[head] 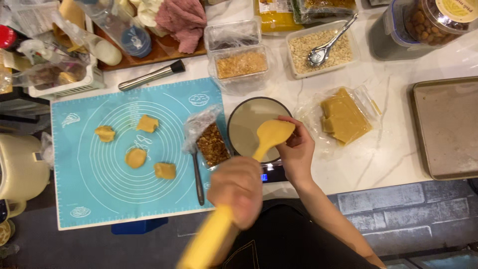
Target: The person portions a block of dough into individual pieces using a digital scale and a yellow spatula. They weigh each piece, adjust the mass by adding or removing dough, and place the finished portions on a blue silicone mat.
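The left hand [238, 189] has its grip closed around the handle of a yellow spatula [259, 154], near the front edge of the white marble counter [383, 149]; the hand and handle are blurred. The spatula's broad head lies over a round bowl [249, 124] that sits on a small scale [271, 172], and the right hand [297, 149] curls around that head, fingertips touching its edge, so its grip is half closed on the spatula rather than clamped. Just left of the bowl lies a clear bag of brown crumbled filling [209, 139] with a dark spoon [197, 179] beside it, both resting on the right edge of a blue silicone mat [94, 199]. Four small pieces of yellow dough [135, 157] sit apart from one another around the middle of the mat. To the right of the bowl a larger slab of the same dough [343, 117] lies on an opened plastic bag, and a metal baking tray [448, 129] lies at the right edge of the counter. Toward the back edge stand a tub of golden crumbs [241, 65], a tub of pale grains with a metal spoon [323, 47] in it, and a metal roller [152, 75] lying near the mat's back edge
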